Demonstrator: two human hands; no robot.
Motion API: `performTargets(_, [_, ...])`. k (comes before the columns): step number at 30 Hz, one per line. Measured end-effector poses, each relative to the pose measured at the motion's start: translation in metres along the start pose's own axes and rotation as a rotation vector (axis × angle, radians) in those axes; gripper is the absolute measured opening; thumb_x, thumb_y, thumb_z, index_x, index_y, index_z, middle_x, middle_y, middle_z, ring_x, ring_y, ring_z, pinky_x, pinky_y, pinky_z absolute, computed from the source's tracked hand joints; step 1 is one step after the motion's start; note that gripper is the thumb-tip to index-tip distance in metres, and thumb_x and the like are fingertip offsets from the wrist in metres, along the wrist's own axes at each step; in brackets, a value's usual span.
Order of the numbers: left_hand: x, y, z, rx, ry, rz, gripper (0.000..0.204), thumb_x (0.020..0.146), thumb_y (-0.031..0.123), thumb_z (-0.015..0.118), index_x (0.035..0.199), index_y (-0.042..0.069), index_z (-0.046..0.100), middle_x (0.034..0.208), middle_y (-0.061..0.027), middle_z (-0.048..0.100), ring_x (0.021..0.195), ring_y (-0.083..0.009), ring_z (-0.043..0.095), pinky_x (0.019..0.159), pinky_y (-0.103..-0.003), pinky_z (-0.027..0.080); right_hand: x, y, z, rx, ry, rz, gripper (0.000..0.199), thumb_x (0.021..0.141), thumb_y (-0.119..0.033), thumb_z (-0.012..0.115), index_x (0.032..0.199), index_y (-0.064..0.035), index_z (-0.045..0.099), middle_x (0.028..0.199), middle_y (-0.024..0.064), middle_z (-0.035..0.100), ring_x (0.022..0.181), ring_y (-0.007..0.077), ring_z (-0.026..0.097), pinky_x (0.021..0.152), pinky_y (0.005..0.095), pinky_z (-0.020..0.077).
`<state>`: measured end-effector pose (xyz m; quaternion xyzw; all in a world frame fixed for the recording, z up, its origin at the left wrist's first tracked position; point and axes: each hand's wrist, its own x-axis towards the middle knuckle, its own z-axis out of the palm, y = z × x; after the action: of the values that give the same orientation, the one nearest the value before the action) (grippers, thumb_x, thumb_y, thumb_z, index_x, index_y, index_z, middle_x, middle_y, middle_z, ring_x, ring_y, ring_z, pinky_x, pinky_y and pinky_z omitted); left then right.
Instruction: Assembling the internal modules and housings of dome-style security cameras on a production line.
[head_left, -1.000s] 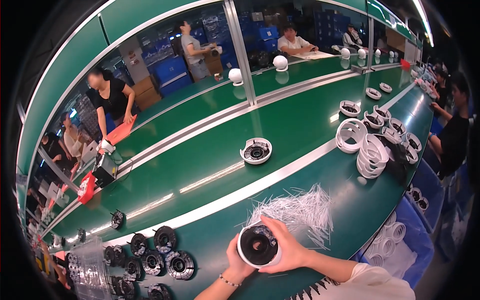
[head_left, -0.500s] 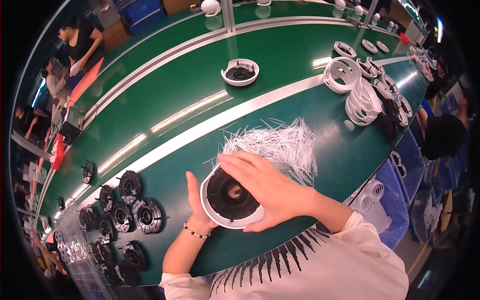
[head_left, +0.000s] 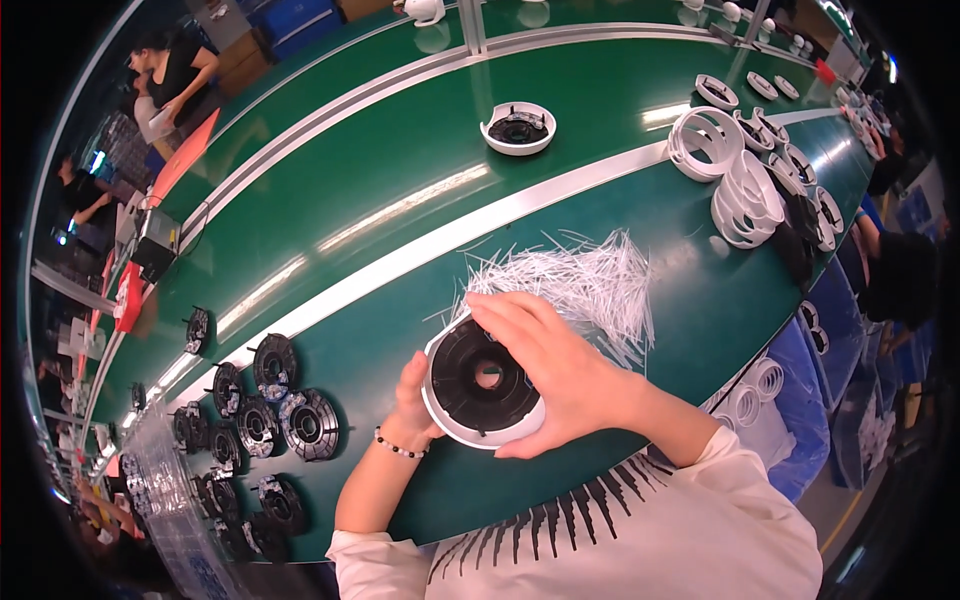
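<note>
Both hands hold a round white plastic housing with a black slotted disc [head_left: 462, 392] seated inside it. My right hand [head_left: 565, 375] is closed over its right side, fingers along the far rim and thumb at the near rim. Along the left edge, my left hand [head_left: 410, 400] supports the housing, its thumb upright beside the rim and its other fingers hidden underneath. A small round hole shows in the middle of the disc. Just beyond the hands lies a loose pile of thin white strips [head_left: 570, 285] on the green bench.
Several black discs [head_left: 312, 425] lie at the left. One white housing with a black insert [head_left: 518, 130] sits on the green conveyor [head_left: 400, 190]. At the right are stacked white rings [head_left: 745, 205], more housings, and a blue-lined bin [head_left: 790, 435] below the bench edge. Other people work around.
My left thumb has come in closer to the rim. The housing on the conveyor has moved right along the belt. The whole view has shifted slightly; both hands keep their hold.
</note>
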<state>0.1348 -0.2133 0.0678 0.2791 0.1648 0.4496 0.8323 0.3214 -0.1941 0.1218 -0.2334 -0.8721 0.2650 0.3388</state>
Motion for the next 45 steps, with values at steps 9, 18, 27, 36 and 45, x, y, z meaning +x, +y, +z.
performTargets(9, [0.01, -0.004, 0.002, -0.168, 0.16, -0.007, 0.059, 0.067, 0.036, 0.043, 0.115, 0.001, 0.043, 0.106, -0.0156, 0.053, 0.091, -0.0259, 0.055, 0.082, -0.037, 0.045, 0.002, 0.01, 0.013, -0.047, 0.039, 0.095, 0.099, 0.045, -0.034, 0.073, 0.123, 0.0039, 0.025, 0.127, 0.0198, 0.029, 0.116, 0.0356, 0.028, 0.096, 0.0425, 0.0245])
performTargets(18, [0.055, 0.052, -0.035, 0.122, 0.411, 0.089, 0.041, 0.085, 0.032, 0.029, 0.113, 0.006, 0.045, 0.108, -0.0105, 0.053, 0.099, -0.0226, 0.053, 0.083, -0.038, 0.045, 0.0, -0.015, 0.015, 0.064, 0.215, -0.135, 0.057, 0.057, -0.027, 0.074, 0.103, -0.0029, 0.051, 0.108, 0.0165, 0.048, 0.1, 0.0319, 0.045, 0.086, 0.0423, 0.0344])
performTargets(27, [0.104, 0.152, -0.176, 0.293, 0.681, 0.339, 0.03, 0.086, 0.016, 0.036, 0.115, 0.007, 0.035, 0.115, -0.0126, 0.042, 0.107, -0.028, 0.043, 0.084, -0.053, 0.038, -0.005, -0.104, 0.084, 0.984, -0.726, -0.128, 0.043, 0.074, -0.03, 0.061, 0.101, 0.0011, 0.051, 0.091, 0.0168, 0.056, 0.084, 0.025, 0.054, 0.076, 0.0332, 0.0423])
performTargets(36, [0.1, 0.163, -0.181, 1.02, 1.0, 0.339, 0.04, 0.081, 0.035, 0.048, 0.113, 0.012, 0.044, 0.11, -0.006, 0.045, 0.099, -0.0224, 0.043, 0.078, -0.044, 0.042, -0.005, -0.113, 0.055, 1.361, -0.808, 0.11, 0.024, 0.076, -0.019, 0.06, 0.087, 0.0009, 0.055, 0.084, 0.0053, 0.058, 0.072, 0.0127, 0.053, 0.062, 0.0258, 0.0424])
performTargets(45, [-0.006, 0.156, -0.074, 0.731, 0.772, 0.533, 0.047, 0.077, 0.034, 0.053, 0.117, 0.014, 0.04, 0.115, -0.0023, 0.042, 0.114, -0.0223, 0.031, 0.088, -0.045, 0.028, -0.015, -0.113, 0.027, 0.839, -0.414, -0.48, 0.024, 0.077, -0.019, 0.057, 0.09, 0.0007, 0.057, 0.083, 0.0098, 0.06, 0.071, 0.0204, 0.055, 0.062, 0.0302, 0.0432])
